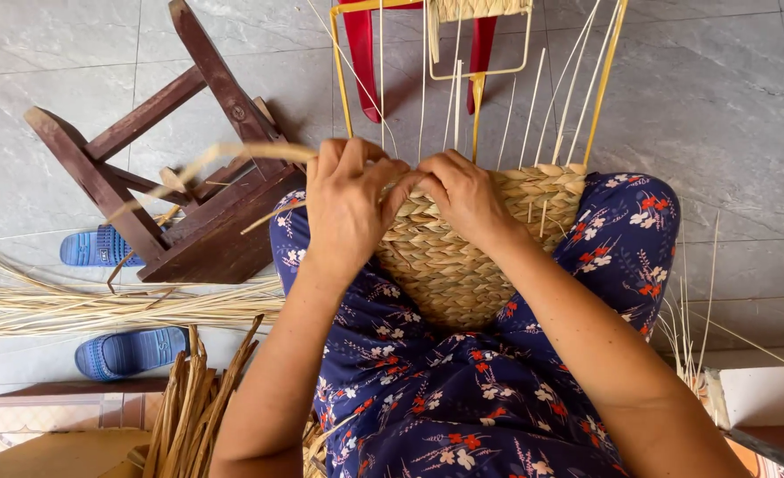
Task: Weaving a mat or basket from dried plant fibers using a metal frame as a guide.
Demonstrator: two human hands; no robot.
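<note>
Grey floor tiles (719, 106) lie open to my right; on my left an overturned wooden stool (188, 195) crowds my knee, with loose straw (100, 305) and blue sandals (126, 351) beyond. The half-woven straw basket (449, 257) rests on my lap, thin stakes (534, 97) rising from its rim. My left hand (346, 208) and right hand (465, 196) meet at the near rim, fingers curled and pinching a straw strand (233, 152).

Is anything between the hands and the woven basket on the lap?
Nothing visible. The left hand and right hand both rest directly on the woven basket at its top edge, fingers pinching a straw strand.
</note>
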